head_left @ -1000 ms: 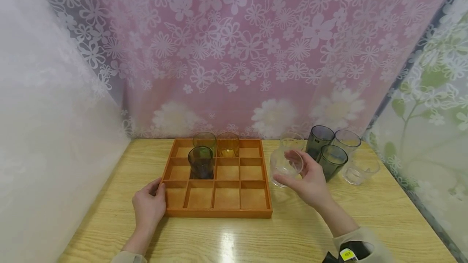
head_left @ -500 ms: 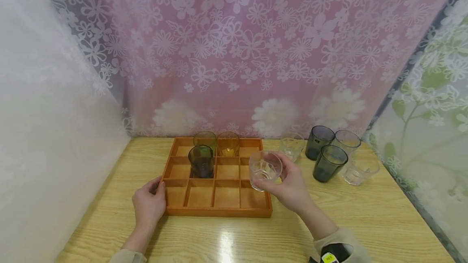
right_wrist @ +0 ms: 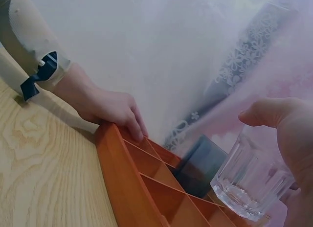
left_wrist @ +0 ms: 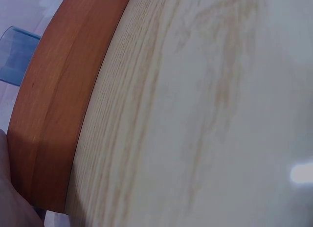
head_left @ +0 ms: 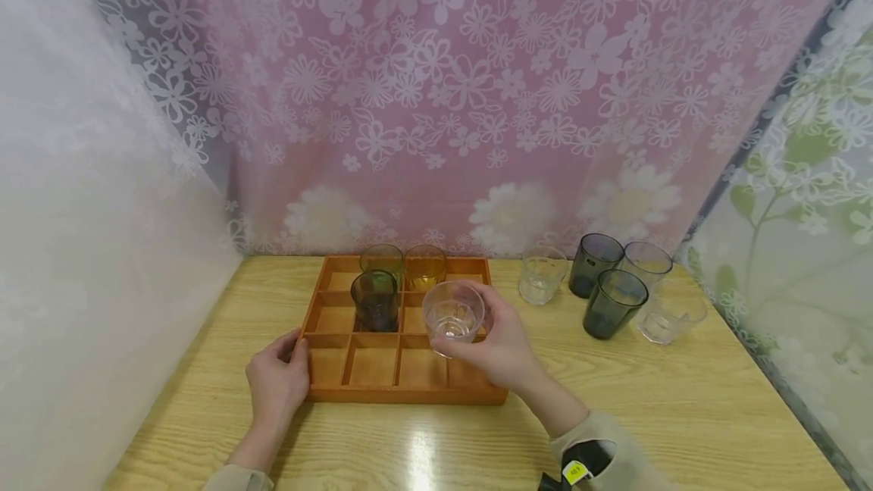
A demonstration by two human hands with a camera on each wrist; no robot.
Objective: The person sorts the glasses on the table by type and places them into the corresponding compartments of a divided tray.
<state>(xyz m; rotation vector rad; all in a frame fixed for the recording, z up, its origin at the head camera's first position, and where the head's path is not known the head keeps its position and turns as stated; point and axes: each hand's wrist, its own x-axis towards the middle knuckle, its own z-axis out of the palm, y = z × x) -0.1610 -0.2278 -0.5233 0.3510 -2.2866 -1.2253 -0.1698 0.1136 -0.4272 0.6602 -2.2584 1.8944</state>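
Note:
My right hand [head_left: 503, 347] holds a clear faceted glass [head_left: 453, 315] between thumb and fingers, above the right half of a divided wooden tray [head_left: 409, 395]. In the right wrist view, the clear glass [right_wrist: 252, 175] is tilted in the frame and hangs over the tray's compartments. My left hand [head_left: 278, 374] grips the tray's left side near the front corner; the right wrist view shows its fingers over the rim. Inside the tray stand a dark grey glass [head_left: 375, 303], a green glass [head_left: 381, 256] and an amber glass [head_left: 426, 270].
To the tray's right stands a clear glass [head_left: 542, 279]. Farther right are two dark grey glasses, one at the back [head_left: 595, 267] and one in front [head_left: 614, 309], a pale glass [head_left: 648, 264] and another clear glass [head_left: 663, 323]. A floral curtain [head_left: 436, 135] hangs behind the table.
My right hand has carried the clear glass leftward, from beside the tray to above its compartments. The left hand has stayed on the tray's left side.

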